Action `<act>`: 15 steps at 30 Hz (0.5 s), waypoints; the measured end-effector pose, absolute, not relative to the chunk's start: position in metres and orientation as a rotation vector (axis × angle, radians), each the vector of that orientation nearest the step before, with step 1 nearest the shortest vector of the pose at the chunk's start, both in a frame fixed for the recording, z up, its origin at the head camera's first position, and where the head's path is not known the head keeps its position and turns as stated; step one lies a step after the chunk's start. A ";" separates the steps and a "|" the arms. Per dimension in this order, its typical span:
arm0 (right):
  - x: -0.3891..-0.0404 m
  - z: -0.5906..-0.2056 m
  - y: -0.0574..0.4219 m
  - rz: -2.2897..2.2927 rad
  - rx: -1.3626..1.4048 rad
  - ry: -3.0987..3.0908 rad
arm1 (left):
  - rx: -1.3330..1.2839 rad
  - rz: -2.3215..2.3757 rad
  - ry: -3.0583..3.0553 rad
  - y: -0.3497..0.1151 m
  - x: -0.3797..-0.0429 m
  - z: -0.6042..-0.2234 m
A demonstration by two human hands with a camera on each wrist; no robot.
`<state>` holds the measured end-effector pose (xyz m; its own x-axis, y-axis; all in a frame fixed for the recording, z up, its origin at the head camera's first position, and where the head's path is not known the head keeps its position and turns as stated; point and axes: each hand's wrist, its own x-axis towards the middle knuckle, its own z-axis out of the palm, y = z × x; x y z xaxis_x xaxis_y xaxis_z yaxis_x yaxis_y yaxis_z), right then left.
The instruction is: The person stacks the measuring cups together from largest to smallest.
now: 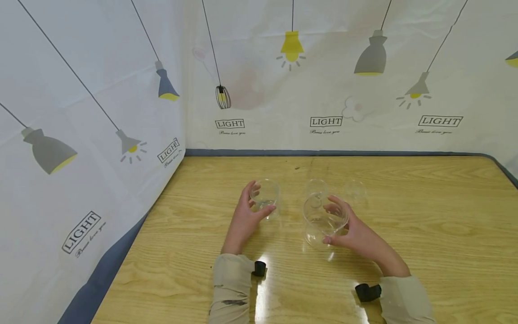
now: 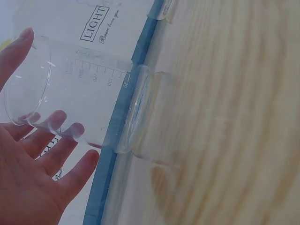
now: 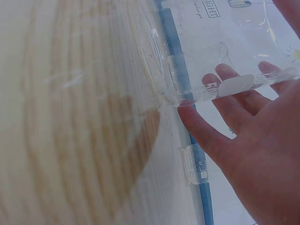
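Note:
In the head view, my left hand [image 1: 246, 219] grips a clear glass beaker [image 1: 267, 194], with the thumb at its near side and the fingers round its left side. Printed volume marks run along this beaker [image 2: 96, 75] in the left wrist view, where its base is close to the wooden surface. My right hand [image 1: 358, 234] holds a larger clear beaker [image 1: 317, 227] from its right side. White markings and a blank white patch show on that beaker [image 3: 236, 84] in the right wrist view, with several fingers spread along its wall.
Behind the larger beaker stands a smaller clear beaker [image 1: 315, 183]. Another small clear beaker [image 1: 355, 191] is farther right. All are on a wooden table [image 1: 425, 216], with a lamp-printed white cloth [image 1: 267, 90] along its back and left sides.

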<state>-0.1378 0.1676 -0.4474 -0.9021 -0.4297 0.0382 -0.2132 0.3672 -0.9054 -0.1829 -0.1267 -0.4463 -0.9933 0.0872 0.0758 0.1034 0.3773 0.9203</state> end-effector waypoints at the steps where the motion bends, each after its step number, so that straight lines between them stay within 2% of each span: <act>1: -0.138 -0.447 0.168 -1.556 -0.577 2.421 | -0.188 -1.735 -2.593 -0.127 -0.183 -0.447; 8: -0.137 -0.448 0.168 -1.556 -0.563 2.412 | -0.201 -1.742 -2.596 -0.123 -0.183 -0.444; 15: -0.137 -0.448 0.168 -1.568 -0.559 2.395 | -0.202 -1.734 -2.589 -0.114 -0.170 -0.418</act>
<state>-0.1374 0.1684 -0.4479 -0.9022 -0.4309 0.0207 -0.1911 0.3563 -0.9146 -0.1699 -0.1142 -0.4185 -0.9915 0.0966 0.0877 0.1178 0.3748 0.9196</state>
